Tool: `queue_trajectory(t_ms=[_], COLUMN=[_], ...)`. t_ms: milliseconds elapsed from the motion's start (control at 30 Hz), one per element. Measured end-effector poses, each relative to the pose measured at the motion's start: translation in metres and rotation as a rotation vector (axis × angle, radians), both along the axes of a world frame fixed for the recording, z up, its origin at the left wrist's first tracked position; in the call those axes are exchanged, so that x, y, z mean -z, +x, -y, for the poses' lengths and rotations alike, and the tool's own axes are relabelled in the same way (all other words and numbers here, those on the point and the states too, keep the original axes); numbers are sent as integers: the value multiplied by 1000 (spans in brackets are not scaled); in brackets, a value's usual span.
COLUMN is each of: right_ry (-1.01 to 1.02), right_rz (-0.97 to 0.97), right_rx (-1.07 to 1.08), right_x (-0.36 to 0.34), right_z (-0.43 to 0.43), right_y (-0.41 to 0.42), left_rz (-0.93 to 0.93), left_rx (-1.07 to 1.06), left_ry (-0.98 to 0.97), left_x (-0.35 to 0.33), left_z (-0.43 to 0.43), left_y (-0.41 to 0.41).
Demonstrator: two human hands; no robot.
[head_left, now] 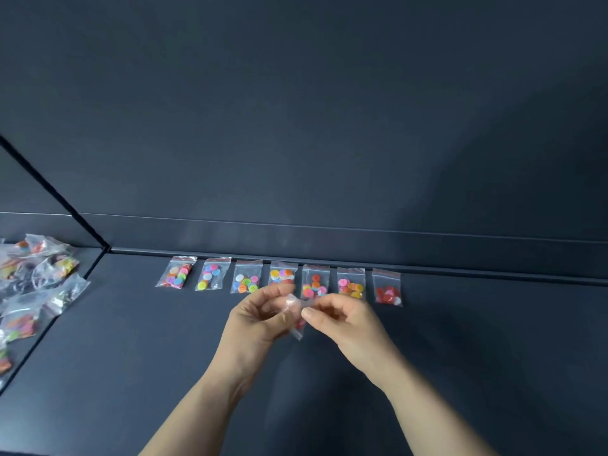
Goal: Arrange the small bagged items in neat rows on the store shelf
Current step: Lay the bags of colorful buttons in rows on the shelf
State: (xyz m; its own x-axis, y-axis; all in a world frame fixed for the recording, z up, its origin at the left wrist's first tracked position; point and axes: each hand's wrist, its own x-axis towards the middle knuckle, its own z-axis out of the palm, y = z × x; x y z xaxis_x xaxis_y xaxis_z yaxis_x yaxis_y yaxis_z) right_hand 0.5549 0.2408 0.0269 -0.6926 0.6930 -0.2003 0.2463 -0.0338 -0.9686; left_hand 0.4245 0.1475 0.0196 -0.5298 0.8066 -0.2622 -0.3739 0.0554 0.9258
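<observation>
Now your L hand (260, 320) & R hand (345, 320) both pinch one small bag (297, 331); seven-bag row (281, 276) at 12 o'clock; pile (33, 284) at 9.

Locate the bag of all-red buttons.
Head view, right of centre: the red-button bag lies flat at the right end of the row along the back of the shelf, beside the pink-and-yellow bag, just beyond the right hand.
</observation>
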Motion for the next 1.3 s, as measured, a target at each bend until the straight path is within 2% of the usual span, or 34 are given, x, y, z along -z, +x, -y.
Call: queue_trajectory(t_ms=[133,267,400,467,533,600,767,867,933,1100,1167,1300], right_ry=[-59,-236,-179,-145,-117,-80,-43,-93,-103,-34,48,173], right_rz=[-32,-159,-15,68,51,33,70,26,33,151,218,289], right_rx=[43,166,84,19,-23,-52,14,104,138,181,183,199], right_x=[1,0,4,7,6,5,11,15,18,26,30,38], right_z=[24,50,72,80,88,96,112,117,119,119,118,111], right_y=[-34,-70,-97,-107,-118,-132,-154,-163,-169,-190,-200,-216], left_rz=[-19,29,7,-156,-400,-529,-360,-273,-281,-312,-425,-805], left_rx=[30,87,103,155,261,325,192,242,281,216,174,114], left_ry=[-28,-98,-80,-98,-142,-161,-85,-128,-192,-282,-327,-375], left_x=[-4,-3,-1,0,-2,-4,-7,0,9,24,31,37], left_z=[29,59,82,92,101,107,116,125,130,132,132,130], left_y=[-35,-76,-116,-136,-154,-168,-185,-185,-186,-194,-200,-211])
